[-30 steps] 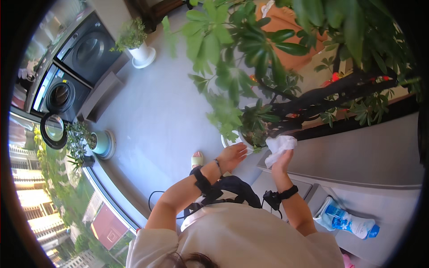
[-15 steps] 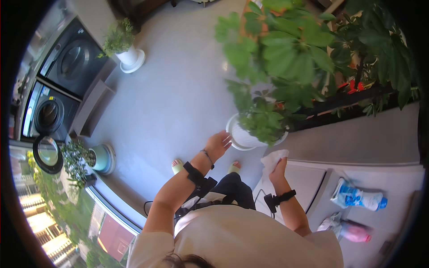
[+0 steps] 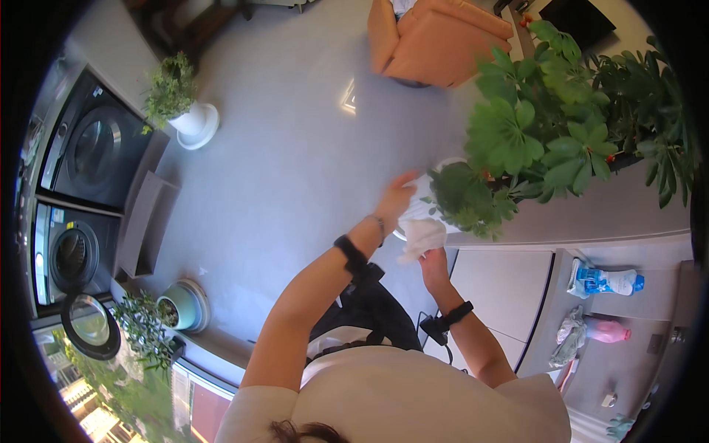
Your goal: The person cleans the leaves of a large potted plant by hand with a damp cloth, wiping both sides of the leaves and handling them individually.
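A white ribbed plant pot with a large leafy plant stands on the floor to the front right; leaves hide much of it. At its left side is my left hand, fingers stretched out and a little blurred, nothing visible in them. Whether it touches the pot I cannot tell. My right hand is closed on the lower end of a crumpled white cloth. The cloth is held up against the near side of the pot in this view, covering part of it.
A white cabinet with a shelf holding a blue bottle and a pink bottle is at right. An orange armchair stands far ahead. Two dark front-loading machines, a white potted plant and a green pot line the left.
Both hands have moved forward toward the pot, the right also leftward with the white cloth. My view has shifted, bringing the orange armchair into fuller sight.
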Demonstrator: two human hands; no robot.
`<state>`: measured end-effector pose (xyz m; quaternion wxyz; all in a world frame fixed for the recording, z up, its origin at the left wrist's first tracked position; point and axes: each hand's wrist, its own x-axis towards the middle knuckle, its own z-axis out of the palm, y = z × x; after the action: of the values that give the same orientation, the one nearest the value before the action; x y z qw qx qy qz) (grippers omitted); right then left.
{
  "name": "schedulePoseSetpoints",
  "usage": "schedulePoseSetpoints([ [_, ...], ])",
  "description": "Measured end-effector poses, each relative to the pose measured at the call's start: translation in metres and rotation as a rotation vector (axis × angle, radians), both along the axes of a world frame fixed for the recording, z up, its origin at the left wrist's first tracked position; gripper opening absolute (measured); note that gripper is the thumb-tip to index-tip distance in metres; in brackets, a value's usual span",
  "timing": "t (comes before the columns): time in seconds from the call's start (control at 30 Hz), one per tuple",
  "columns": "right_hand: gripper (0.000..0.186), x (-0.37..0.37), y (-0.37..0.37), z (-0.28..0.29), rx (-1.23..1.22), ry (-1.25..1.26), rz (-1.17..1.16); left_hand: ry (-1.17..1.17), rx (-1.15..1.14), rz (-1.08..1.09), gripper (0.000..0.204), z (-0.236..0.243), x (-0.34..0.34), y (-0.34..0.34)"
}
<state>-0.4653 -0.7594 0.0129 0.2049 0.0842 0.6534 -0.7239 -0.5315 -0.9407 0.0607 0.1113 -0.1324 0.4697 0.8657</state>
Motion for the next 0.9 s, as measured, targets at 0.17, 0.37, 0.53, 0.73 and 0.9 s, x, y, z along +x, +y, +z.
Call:
schedulePoseSetpoints([
  [0.17,0.037,-0.026,-0.025,0.010,-0.104,-0.199,-0.091,0.159,-0.334,-0.136,0.036,-0.015,-0.064,-0.005],
  [0.37,0.047,-0.051,-0.019,0.010,-0.131,-0.324,0.145,0.196,-0.494,-0.305,0.033,-0.047,-0.125,-0.016],
  [0.53,0.048,-0.047,-0.019,0.000,-0.121,-0.236,0.130,0.256,-0.533,-0.526,0.032,-0.051,-0.182,0.003],
  [0.73,0.048,-0.045,-0.043,-0.050,-0.129,-0.243,-0.295,0.399,-0.257,-1.050,0.034,-0.074,-0.249,0.056],
  [0.9,0.038,-0.029,-0.058,-0.065,-0.355,-0.103,-0.742,0.345,-0.208,-1.616,0.030,-0.032,-0.251,0.112],
])
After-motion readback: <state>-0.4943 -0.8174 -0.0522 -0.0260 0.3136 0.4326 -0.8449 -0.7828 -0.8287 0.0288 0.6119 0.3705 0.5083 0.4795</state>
